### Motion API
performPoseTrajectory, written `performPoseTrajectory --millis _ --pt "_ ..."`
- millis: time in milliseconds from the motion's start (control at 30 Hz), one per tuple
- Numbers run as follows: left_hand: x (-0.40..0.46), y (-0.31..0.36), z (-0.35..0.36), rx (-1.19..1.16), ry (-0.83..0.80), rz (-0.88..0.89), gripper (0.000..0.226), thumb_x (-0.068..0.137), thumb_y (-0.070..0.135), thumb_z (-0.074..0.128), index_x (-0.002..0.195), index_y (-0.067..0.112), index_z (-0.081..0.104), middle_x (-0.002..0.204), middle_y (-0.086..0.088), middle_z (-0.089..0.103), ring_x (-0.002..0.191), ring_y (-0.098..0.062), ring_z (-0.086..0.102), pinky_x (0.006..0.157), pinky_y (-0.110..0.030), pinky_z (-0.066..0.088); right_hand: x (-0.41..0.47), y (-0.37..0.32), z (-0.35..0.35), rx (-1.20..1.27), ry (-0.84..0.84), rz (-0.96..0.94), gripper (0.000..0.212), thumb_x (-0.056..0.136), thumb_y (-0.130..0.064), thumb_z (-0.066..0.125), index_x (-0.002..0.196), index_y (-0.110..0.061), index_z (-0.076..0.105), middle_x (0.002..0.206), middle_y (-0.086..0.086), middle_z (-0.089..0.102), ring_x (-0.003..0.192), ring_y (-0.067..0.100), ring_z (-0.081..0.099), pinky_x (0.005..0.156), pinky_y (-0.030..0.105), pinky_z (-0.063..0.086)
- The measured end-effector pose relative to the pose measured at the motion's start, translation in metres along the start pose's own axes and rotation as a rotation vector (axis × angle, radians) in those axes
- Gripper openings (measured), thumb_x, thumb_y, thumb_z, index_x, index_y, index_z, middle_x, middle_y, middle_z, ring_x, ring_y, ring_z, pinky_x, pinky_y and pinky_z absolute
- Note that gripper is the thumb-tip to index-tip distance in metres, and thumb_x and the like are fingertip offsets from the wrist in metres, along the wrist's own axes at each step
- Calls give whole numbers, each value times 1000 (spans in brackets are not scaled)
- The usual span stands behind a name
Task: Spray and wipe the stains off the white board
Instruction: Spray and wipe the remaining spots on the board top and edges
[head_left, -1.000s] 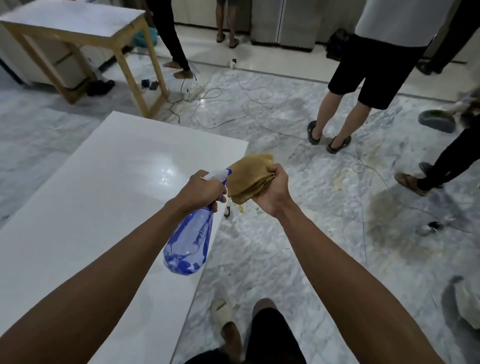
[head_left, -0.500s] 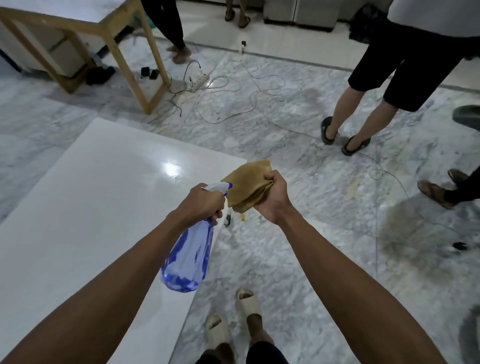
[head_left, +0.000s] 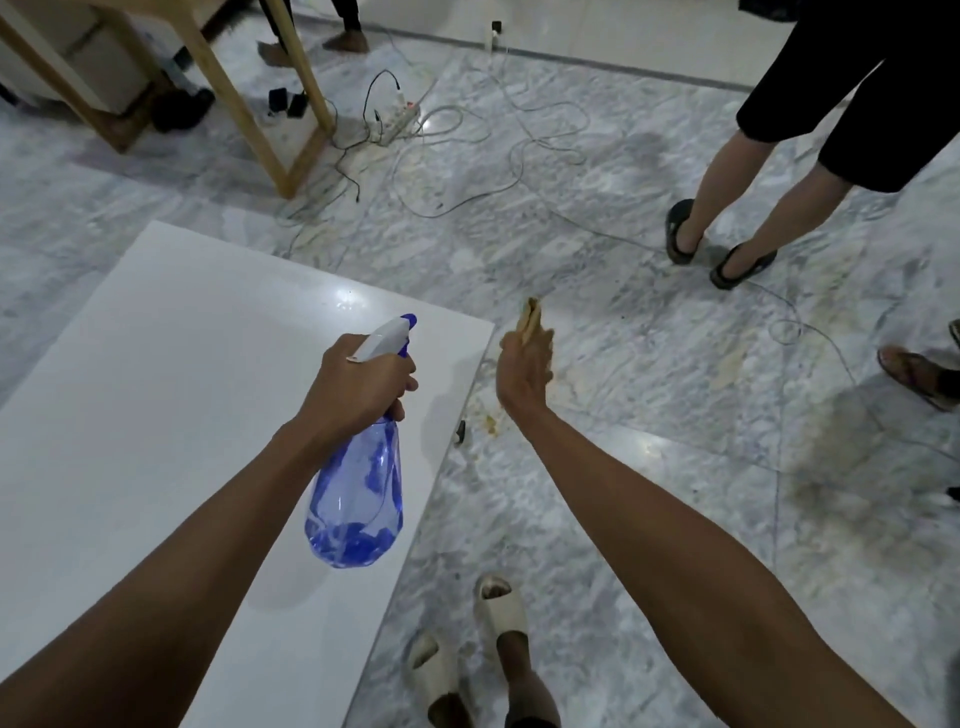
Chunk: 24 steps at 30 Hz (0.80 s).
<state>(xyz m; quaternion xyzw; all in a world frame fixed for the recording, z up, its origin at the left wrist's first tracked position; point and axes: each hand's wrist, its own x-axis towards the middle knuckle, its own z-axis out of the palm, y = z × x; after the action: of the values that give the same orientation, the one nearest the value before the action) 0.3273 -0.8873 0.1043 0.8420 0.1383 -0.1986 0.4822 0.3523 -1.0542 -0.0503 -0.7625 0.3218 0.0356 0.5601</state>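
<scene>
Both arms reach forward from the bottom of the view. The left hand (head_left: 358, 382) is wrapped tight around the neck of a spray bottle (head_left: 358, 488), knuckles up, wrist bent slightly down. The bottle hangs over the right part of the white board (head_left: 156, 405), its long axis running from the blue body nearest the person up to the white head; the blue nozzle tip points away from the person and a little to the right, toward the board's far corner. The right hand (head_left: 522, 371) is raised edge-on just past the board's right edge, above the marble floor (head_left: 649, 338), fingers closed on a tan cloth (head_left: 531, 319) that sticks up from its grip. The board lies flat, with a bright glare spot near its far edge.
</scene>
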Motion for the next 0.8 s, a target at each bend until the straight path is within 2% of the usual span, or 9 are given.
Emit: performPoseTrajectory --millis 67,133,233,300,400,500,600,733,800 --pt "10 -5 -1 0 13 -12 25 73 15 54 84 -2 67 84 -16 75 41 -15 58 60 -34 54 24 -17 23 -214 20 -139 65 101 -34 35 159 -26 4 165 16 -4 152 35 -3 118 60 -5" --pt "21 -15 0 23 19 -19 15 82 7 54 83 0 68 85 -16 74 41 -15 57 58 -33 54 47 -15 50 -400 -64 -227 69 101 -38 35 158 -29 -1 164 21 -10 150 42 -10 116 62 -11" --pt "33 -34 1 31 30 -40 18 74 13 55 82 5 69 81 -12 75 41 -17 59 59 -35 54 64 24 93 -704 -208 -383 66 98 -48 37 157 -35 10 164 22 -8 148 48 -13 116 61 -12" --pt "39 -46 1 45 30 -58 23 69 18 54 82 6 69 78 -9 75 40 -16 60 60 -36 54 64 46 105 -856 -134 -519 64 93 -50 33 155 -36 24 164 23 4 147 52 -5 117 65 -5" --pt "47 -58 0 61 20 -67 17 77 12 55 84 4 68 80 -10 75 39 -14 58 58 -34 54 66 52 107 -822 -17 -592 64 89 -49 27 151 -36 35 162 22 15 147 52 4 117 64 -2" --pt "48 -66 2 82 -3 -53 29 67 20 51 83 3 69 79 -10 76 40 -16 59 62 -37 55 62 52 108 -815 29 -607 66 88 -49 23 151 -36 36 163 21 13 148 49 1 117 60 -7" --pt "45 -72 7 118 -31 -29 33 65 20 49 84 2 69 80 -10 75 41 -15 60 63 -37 55 63 57 108 -799 22 -623 65 89 -49 22 150 -35 39 162 22 15 148 50 3 117 60 -5" --pt "38 -76 16 145 -65 10 32 65 21 49 85 3 69 81 -11 75 41 -14 61 60 -33 56 60 73 110 -791 63 -684 54 93 -49 35 144 -36 49 159 23 26 146 53 13 115 66 12" --pt "33 -79 21 152 -68 11 27 68 17 50 82 4 69 81 -13 75 40 -14 60 56 -30 56 52 81 111 -785 76 -700 52 94 -49 40 144 -37 49 160 22 25 147 52 11 114 66 14"
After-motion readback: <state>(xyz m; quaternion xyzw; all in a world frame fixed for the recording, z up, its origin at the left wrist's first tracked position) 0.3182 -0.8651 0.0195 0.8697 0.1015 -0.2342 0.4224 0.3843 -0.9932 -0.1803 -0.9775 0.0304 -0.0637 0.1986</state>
